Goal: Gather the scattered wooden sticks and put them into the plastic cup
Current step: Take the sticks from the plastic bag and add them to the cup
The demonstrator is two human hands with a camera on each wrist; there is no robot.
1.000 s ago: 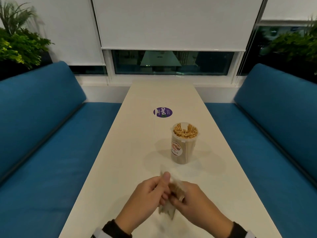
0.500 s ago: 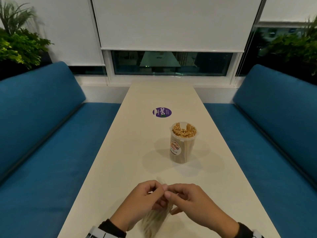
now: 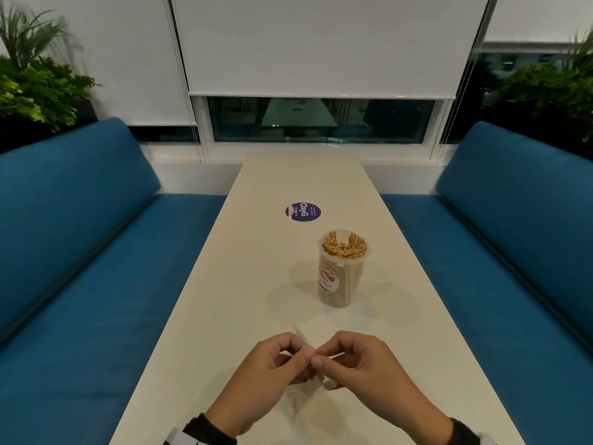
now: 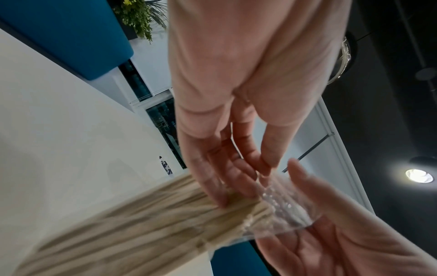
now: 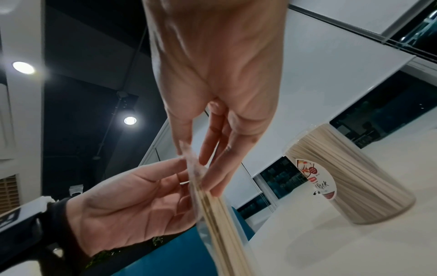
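Note:
A clear plastic bag of wooden sticks (image 3: pixel 301 393) hangs under my two hands near the table's front edge. My left hand (image 3: pixel 301 358) and my right hand (image 3: pixel 321 356) both pinch its top edge, fingertips almost touching. In the left wrist view the bag of sticks (image 4: pixel 165 220) runs down-left from the left hand's fingers (image 4: pixel 220 186). In the right wrist view the same bag (image 5: pixel 220 214) is pinched by the right fingers (image 5: pixel 212 177). The plastic cup (image 3: pixel 343 268), upright and packed with sticks, stands beyond the hands, slightly right.
A round purple sticker (image 3: pixel 303 211) lies on the white table (image 3: pixel 224 300) beyond the cup. Blue bench seats (image 3: pixel 80 300) run along both long sides. A window and blinds close off the far end, with plants in both corners.
The hands came together at the bag's top edge and dropped slightly toward me. The bag went from being held up between them to hanging below. The cup stayed put.

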